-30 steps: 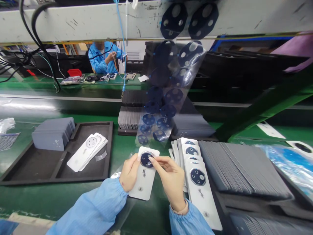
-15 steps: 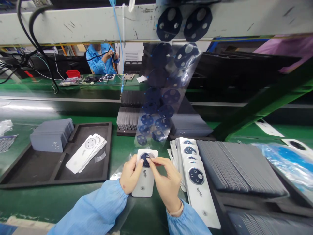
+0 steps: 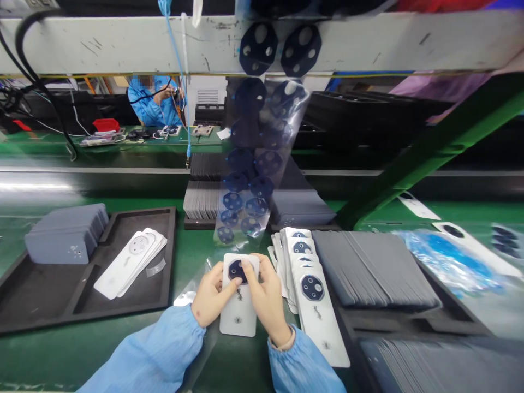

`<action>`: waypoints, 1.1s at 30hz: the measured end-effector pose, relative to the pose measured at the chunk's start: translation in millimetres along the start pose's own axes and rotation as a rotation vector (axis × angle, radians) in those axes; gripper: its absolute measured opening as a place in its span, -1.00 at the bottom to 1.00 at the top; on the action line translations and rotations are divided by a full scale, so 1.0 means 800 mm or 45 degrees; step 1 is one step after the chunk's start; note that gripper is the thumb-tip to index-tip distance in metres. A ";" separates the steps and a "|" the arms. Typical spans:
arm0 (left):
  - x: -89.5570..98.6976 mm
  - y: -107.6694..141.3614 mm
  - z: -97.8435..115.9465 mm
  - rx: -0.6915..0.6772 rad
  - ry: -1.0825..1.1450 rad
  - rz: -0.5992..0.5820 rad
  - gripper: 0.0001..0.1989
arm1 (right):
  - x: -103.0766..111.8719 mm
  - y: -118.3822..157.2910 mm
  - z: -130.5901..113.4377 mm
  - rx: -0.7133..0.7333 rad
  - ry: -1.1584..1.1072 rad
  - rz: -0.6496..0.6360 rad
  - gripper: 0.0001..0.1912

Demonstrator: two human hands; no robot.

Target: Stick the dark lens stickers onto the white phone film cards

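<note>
In the lower centre of the frame, the person's left hand [image 3: 209, 300] grips the left edge of a white phone back panel [image 3: 238, 309], fingers against its side and thumb laid across its face. The right hand [image 3: 266, 301] closes on the right edge of the same panel, its thumb pressing on a dark blue octagonal camera sticker [image 3: 234, 269] near the panel's upper end; the left thumb tip also reaches the sticker's lower edge. The panel is held with its sticker end pointing away from the person, over a green workbench [image 3: 192, 248]. Just right of the right hand, a fanned stack of white panels with blue stickers [image 3: 322, 327] lies beside a row of grey panels [image 3: 370, 267]. Above the hands, a clear film strip [image 3: 273, 147] carrying paired blue stickers hangs down from a pale beam [image 3: 118, 46] across the top of the frame. At left, a black tray [image 3: 172, 256] holds standing grey-blue panels [image 3: 61, 240] and, nearer the centre, a few overlapping white panels [image 3: 118, 267] with a small clear scrap [image 3: 156, 267] beside them. In the upper left, a co-worker in blue [image 3: 149, 109] sits behind another bench, near a red bin [image 3: 105, 125].
</note>
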State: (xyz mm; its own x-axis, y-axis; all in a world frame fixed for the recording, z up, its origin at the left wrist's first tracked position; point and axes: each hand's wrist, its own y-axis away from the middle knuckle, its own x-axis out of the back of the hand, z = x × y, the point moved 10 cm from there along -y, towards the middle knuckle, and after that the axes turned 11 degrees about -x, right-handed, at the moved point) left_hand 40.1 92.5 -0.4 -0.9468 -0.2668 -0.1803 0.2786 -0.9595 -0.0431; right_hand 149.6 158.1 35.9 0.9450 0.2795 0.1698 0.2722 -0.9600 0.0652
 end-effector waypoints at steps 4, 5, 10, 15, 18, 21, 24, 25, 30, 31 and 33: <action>0.004 -0.004 0.000 0.068 0.120 0.079 -0.51 | -0.012 -0.007 -0.001 0.039 -0.109 -0.196 -0.66; 0.007 -0.005 0.000 0.067 0.157 0.115 -0.50 | -0.017 -0.008 -0.001 0.046 -0.127 -0.266 -0.62; 0.023 -0.011 0.003 0.005 0.271 0.242 -0.54 | -0.032 0.006 -0.003 0.176 0.028 -0.359 -0.34; -0.001 -0.004 0.006 0.006 0.221 0.040 -0.54 | -0.020 0.048 -0.010 0.346 0.487 -0.009 -0.04; -0.021 0.004 0.030 -0.118 -0.023 -0.144 -0.59 | -0.011 0.070 -0.020 0.490 0.660 0.103 -0.12; -0.010 0.001 0.062 -0.252 -0.386 -0.231 -0.62 | 0.027 0.077 -0.028 0.588 0.692 0.255 -0.31; 0.071 -0.012 0.111 -0.433 -0.787 0.098 -0.64 | 0.095 0.065 -0.015 0.526 0.695 0.514 -0.34; 0.107 -0.013 0.126 -0.445 -0.975 0.258 -0.64 | 0.114 0.058 -0.005 0.497 0.706 0.560 -0.33; 0.271 0.006 0.130 0.007 -1.570 0.731 -0.33 | 0.139 0.014 0.060 0.417 0.898 0.404 -0.39; 0.292 0.012 0.124 0.092 -1.629 0.759 -0.20 | 0.138 0.011 0.064 0.433 0.934 0.397 -0.41; 0.319 0.023 0.106 0.326 -1.828 0.702 -0.05 | 0.133 0.011 0.059 0.484 0.981 0.425 -0.44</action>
State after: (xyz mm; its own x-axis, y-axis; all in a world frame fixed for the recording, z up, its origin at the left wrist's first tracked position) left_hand -210.2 -1.2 36.0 -0.1375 -0.2954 0.9454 0.7383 -0.6668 -0.1010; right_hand 261.3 179.0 8.0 0.6407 -0.2108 0.7383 0.1773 -0.8950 -0.4093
